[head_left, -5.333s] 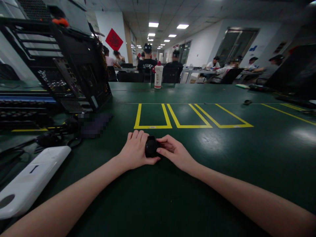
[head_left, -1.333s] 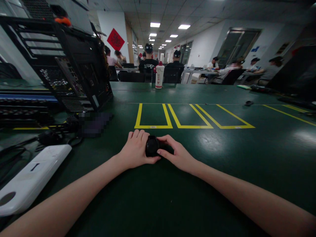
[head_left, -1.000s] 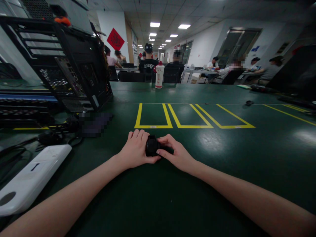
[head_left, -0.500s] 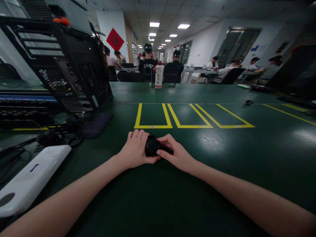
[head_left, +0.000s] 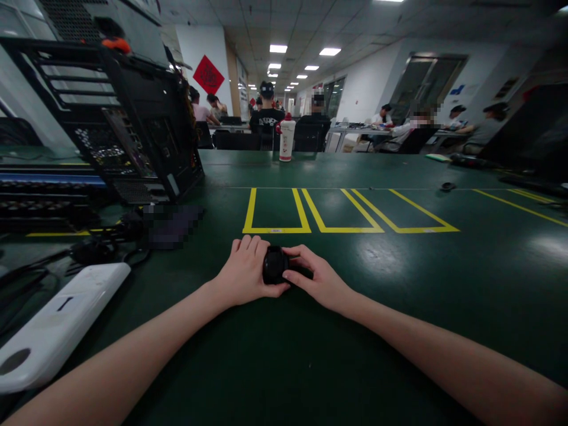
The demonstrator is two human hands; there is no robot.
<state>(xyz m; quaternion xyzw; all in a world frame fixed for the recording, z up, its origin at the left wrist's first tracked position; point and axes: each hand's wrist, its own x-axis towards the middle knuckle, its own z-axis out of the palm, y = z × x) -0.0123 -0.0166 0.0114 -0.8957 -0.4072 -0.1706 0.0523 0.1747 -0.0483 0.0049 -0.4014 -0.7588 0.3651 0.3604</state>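
Between my two hands, low over the green table, is a small black rounded object; its exact kind is too dark to make out. My left hand is wrapped round its left side, with the thumb along the near edge. From the right, my right hand pinches it with thumb and fingers. Parts of the object are hidden behind the fingers. Just beyond the hands, yellow tape outlines mark the tabletop.
An open black computer case stands at the left, with dark cables and a long white device nearer me. A white and red bottle is at the far edge. A small black ring-like piece lies right. Several people sit beyond.
The whole view has shifted very slightly, so everything sits a little lower. Both hands keep the same grip on the black object.
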